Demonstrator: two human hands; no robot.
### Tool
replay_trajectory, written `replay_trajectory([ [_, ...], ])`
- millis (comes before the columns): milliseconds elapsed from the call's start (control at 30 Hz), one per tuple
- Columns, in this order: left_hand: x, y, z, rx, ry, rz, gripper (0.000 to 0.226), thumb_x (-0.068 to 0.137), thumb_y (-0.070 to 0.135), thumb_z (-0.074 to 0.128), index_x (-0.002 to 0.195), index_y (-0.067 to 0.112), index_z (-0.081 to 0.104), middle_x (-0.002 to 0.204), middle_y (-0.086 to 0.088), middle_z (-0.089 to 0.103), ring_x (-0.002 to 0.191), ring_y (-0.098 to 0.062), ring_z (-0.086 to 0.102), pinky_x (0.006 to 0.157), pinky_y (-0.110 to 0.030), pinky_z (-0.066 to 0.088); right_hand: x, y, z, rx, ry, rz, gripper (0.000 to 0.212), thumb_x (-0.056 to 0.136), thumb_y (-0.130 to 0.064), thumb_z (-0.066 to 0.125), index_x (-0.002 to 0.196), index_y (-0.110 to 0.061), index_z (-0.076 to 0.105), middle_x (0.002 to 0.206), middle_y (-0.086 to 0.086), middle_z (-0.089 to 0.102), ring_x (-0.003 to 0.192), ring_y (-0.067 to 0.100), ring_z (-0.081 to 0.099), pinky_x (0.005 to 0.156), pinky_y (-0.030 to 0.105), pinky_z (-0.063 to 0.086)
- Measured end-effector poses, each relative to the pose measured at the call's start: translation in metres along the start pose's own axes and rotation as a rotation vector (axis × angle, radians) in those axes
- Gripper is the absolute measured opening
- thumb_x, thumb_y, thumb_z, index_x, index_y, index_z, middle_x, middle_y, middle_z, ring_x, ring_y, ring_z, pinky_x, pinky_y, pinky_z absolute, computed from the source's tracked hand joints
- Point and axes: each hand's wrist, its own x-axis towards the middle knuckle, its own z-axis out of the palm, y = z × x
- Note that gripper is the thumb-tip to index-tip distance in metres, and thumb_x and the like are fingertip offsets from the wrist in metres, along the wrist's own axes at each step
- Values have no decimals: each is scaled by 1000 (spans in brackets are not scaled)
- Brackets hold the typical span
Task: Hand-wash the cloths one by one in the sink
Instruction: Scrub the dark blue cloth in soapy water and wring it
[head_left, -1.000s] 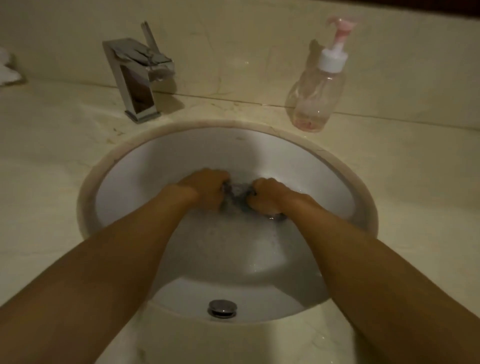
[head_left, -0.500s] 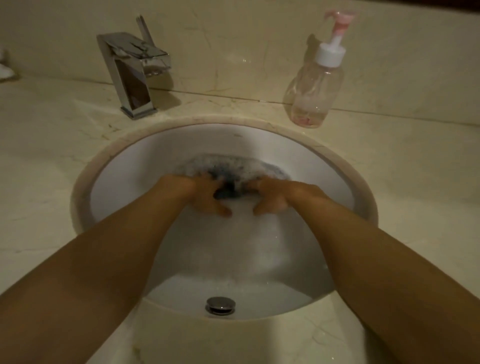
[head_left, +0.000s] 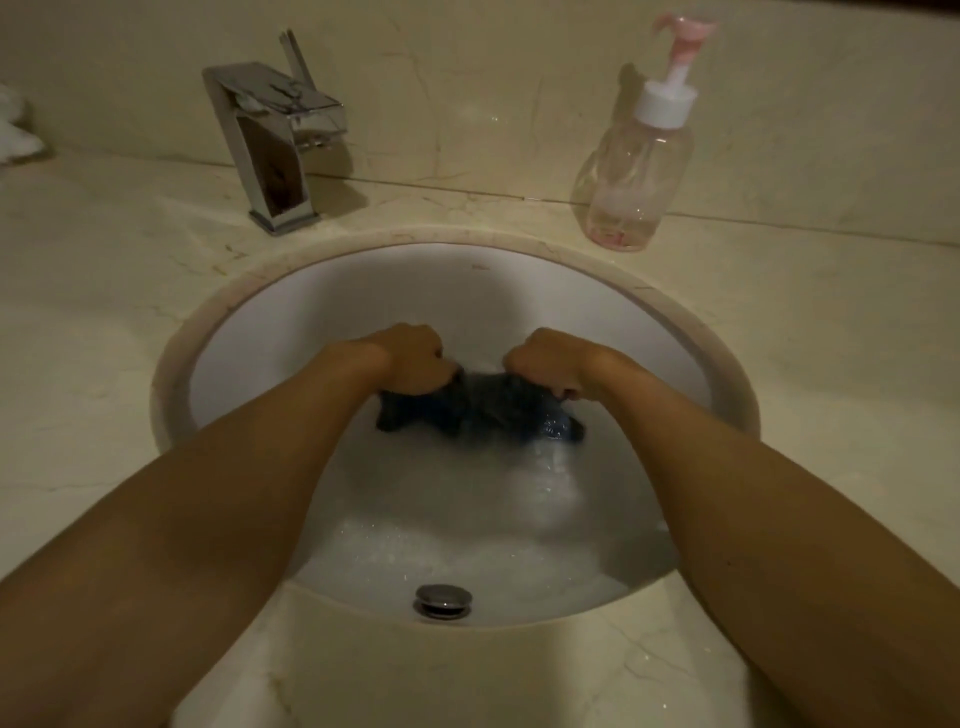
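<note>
Two bare forearms enter from the lower corners and converge toward the centre. The left hand (head_left: 415, 359), knuckles up, has its fingers curled in a fist round one end of a dark blue-grey wet cloth (head_left: 483, 410). The right hand (head_left: 551, 364) grips the opposite end in the same way. The fists sit level and slightly apart, with the cloth bridging them.
</note>
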Motion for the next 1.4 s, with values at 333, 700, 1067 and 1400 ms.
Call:
replay_trajectory([
  [333,-1,-1,11,139,-69,36,45,98,47,51,134,20,55,140,-12,50,123,-34,51,109,-51,40,4,15,13,-440,-87,-112,70,86,-54,64,149,-27,49,147,7,52,129,32,54,105,46,48],
  [700,-5,-6,-5,83,69,-45,32,92,25,65,120,8,65,122,-13,62,107,-33,60,96,-43,51,8,21,2,-267,40,18,37,93,-35,62,121,-11,62,127,16,63,106,34,61,93,43,52],
  [1067,-4,5,12,42,-82,164,18,92,39,63,99,23,64,99,-1,65,97,-26,64,86,-40,51,4,12,10,-410,-174,-124,70,95,-36,65,157,-28,34,146,4,49,131,33,51,106,47,48],
  [1400,-1,0,5,8,63,26,30,98,38,57,100,9,66,102,-12,66,89,-30,61,85,-43,52,5,5,10,-212,-17,-91,33,101,-31,56,119,-6,67,120,12,65,103,29,61,83,34,45],
])
